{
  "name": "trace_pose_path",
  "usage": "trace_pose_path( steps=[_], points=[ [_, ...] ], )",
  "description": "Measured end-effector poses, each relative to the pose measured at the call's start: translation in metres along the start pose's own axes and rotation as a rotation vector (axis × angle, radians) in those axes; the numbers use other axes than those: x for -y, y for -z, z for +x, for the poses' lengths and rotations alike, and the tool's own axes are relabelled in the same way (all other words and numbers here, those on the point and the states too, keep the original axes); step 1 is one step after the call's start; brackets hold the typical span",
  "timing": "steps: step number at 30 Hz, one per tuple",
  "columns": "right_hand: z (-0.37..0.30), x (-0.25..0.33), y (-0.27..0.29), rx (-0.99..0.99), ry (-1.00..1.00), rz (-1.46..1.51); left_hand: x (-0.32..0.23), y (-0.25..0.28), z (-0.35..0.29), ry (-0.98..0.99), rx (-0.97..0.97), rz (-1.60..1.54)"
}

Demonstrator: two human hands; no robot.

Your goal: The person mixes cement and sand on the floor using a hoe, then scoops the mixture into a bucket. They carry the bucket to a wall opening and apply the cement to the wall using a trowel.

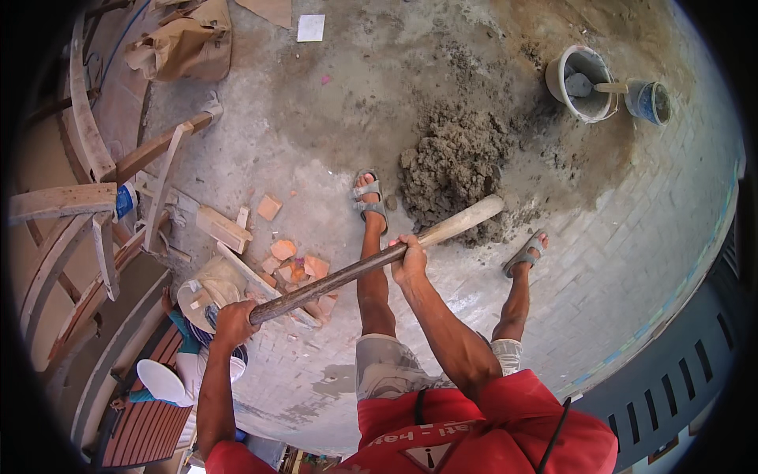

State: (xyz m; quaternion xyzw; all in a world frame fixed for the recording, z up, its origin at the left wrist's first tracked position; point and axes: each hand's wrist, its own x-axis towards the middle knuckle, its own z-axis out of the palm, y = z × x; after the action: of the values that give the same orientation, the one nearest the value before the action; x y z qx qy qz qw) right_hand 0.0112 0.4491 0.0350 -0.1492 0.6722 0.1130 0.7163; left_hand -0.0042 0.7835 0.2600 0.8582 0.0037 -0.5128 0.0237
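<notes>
My left hand (234, 322) is wrapped round the near end of a long wooden hoe handle (328, 286). Further along the same shaft, my right hand (409, 261) grips it where the dark wood turns pale. The handle slants up to the right, and its thick pale end lies over a heap of wet grey mortar (450, 162). Only a dark sliver of what looks like the blade shows at the heap's right side; the rest is hidden. My sandalled feet stand either side of the handle, just below the mortar.
A bucket (583, 85) with a scoop stands upper right beside a small tub (649, 103). Broken orange bricks (294, 265) and wood offcuts (223, 229) lie left. Beyond them are a timber frame (150, 154), a paper sack (183, 43) and another person in a white hat (161, 381).
</notes>
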Motion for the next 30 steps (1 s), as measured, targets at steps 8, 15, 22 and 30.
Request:
trace_pose_path(
  steps=[8,15,22,30],
  points=[
    [-0.143,0.012,0.044,0.12,-0.086,-0.038,0.019,-0.064,-0.08,-0.021,-0.027,-0.074],
    [-0.129,-0.003,0.059,0.072,-0.163,-0.065,0.012,-0.085,-0.107,0.072,-0.024,-0.087],
    [0.049,0.047,0.034,-0.075,-0.073,-0.389,-0.126,-0.071,-0.041,0.289,0.176,-0.1],
    [0.024,0.198,-0.06,0.026,0.315,-0.684,-0.252,-0.07,-0.017,-0.101,0.289,-0.712]
  ],
)
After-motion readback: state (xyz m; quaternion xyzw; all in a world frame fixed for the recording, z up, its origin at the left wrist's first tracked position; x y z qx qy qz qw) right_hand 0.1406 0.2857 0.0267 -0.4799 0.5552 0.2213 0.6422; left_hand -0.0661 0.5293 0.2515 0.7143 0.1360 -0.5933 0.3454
